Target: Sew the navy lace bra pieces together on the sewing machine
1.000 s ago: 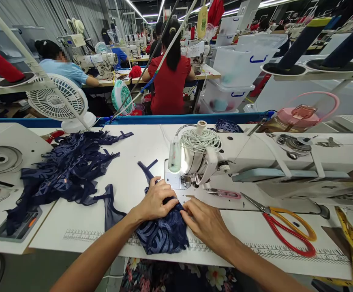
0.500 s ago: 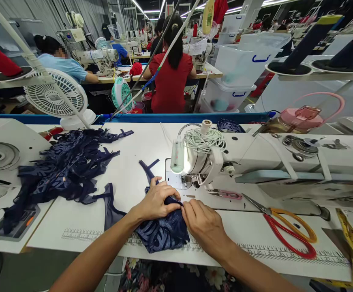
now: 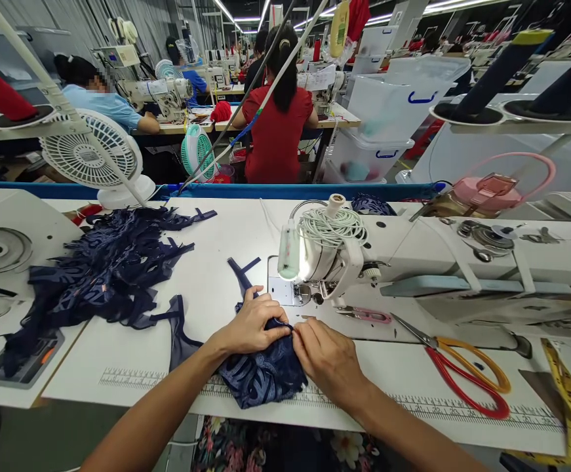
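In the head view, the left hand [image 3: 256, 322] and right hand [image 3: 327, 360] both pinch the navy lace fabric [image 3: 261, 379] on the table [image 3: 216, 239] near the sewing machine [image 3: 398, 248], where a loosened grip could let its bunched edge slip askew.

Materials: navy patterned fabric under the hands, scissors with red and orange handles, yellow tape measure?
Navy patterned fabric: probably lace or embroidered mesh; soft folds, lighter swirls, slight sheen.
Scissors with red and orange handles: metal blades, by their grey sheen; handles smooth, likely plastic or coated metal.
Yellow tape measure: perhaps flexible plastic or coated cloth; it lies curved.
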`<action>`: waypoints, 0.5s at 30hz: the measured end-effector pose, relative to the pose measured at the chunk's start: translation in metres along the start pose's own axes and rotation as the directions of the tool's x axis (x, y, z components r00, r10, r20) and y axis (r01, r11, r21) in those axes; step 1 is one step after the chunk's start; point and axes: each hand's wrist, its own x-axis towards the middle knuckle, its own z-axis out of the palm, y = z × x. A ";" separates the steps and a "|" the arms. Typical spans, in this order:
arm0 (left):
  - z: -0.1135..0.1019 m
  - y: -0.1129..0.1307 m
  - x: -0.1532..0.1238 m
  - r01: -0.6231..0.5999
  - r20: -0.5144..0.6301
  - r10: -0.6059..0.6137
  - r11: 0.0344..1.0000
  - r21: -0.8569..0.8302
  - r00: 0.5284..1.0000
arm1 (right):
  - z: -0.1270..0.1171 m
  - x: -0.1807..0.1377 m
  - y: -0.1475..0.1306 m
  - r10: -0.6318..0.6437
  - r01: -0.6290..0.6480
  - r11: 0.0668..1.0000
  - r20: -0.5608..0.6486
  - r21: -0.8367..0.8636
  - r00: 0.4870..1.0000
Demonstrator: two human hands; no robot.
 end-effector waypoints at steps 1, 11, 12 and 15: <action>0.000 0.000 0.000 -0.004 0.002 0.004 1.000 0.001 1.000 | -0.001 0.001 0.001 0.032 -0.034 0.997 0.023 0.065 0.999; -0.002 0.005 0.000 0.000 0.006 0.000 1.000 0.020 1.000 | -0.007 0.010 0.015 0.297 -0.492 0.660 0.404 0.567 0.865; -0.002 0.005 0.000 0.001 0.006 -0.001 1.000 0.019 1.000 | -0.007 0.009 0.016 0.296 -0.510 0.625 0.425 0.591 0.855; -0.002 0.006 0.000 0.008 0.004 -0.008 1.000 0.006 1.000 | -0.009 0.006 0.018 0.312 -0.501 0.620 0.396 0.604 0.863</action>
